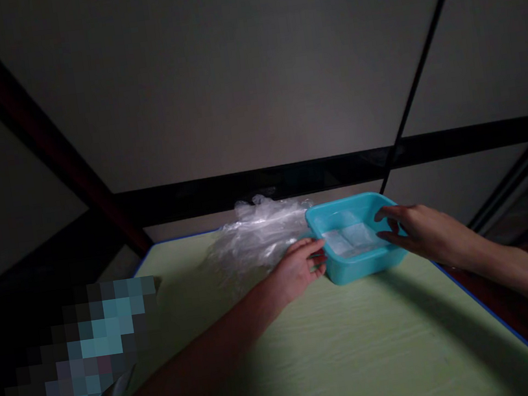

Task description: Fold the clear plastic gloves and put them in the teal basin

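A turquoise plastic basin (362, 267) stands on the light green table, near its far right side. Flat, whitish, translucent packets (355, 237) lie on the bottom of the basin; I cannot make out what they hold. My left hand (301, 268) is at the basin's left end, fingers apart, with its fingertips against the rim and outer wall. Over the right end reaches my right hand (410, 230), its thumb and forefinger curved and parted above the inside, with nothing visible between them. Crumpled clear plastic (263, 231) lies left of the basin, behind my left hand.
The green table (344, 350) has a blue edge and stands close to pale panels (248, 82) with a black band (243, 189). At the left edge of the table, a blurred-out turquoise and dark item (102, 339) is unreadable.
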### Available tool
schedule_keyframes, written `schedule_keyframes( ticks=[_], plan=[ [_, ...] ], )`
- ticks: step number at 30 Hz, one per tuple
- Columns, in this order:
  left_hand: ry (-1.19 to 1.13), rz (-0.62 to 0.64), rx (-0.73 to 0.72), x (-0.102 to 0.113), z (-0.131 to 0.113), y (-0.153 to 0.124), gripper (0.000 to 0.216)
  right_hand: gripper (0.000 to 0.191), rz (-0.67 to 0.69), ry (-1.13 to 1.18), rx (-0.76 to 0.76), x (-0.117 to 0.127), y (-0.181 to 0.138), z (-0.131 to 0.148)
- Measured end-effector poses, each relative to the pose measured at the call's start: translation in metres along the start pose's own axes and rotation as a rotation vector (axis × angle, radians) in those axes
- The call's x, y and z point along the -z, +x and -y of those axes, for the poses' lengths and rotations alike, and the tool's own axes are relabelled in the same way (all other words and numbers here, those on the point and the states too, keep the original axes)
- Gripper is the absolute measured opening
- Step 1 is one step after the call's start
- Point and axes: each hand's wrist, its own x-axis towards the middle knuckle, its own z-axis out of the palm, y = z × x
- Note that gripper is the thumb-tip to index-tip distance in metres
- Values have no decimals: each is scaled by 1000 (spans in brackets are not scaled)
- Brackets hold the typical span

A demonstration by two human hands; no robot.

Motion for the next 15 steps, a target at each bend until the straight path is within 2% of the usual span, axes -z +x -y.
schedule_keyframes(
  ticks=[4, 8, 11, 15],
  plan=[
    [83, -27, 4, 23, 9, -26, 15, 21, -102, 66, 92, 10, -3, 33],
    [154, -59, 4, 54, 16, -63, 15, 19, -103, 158, 211, 13, -4, 93],
    [182, -74, -19, 76, 16, -89, 14, 17, -35, 131, 295, 1, 3, 138],
    [182, -82, -70, 98, 14, -112, 14, 20, 31, 84, 257, -29, 27, 181]
  ],
)
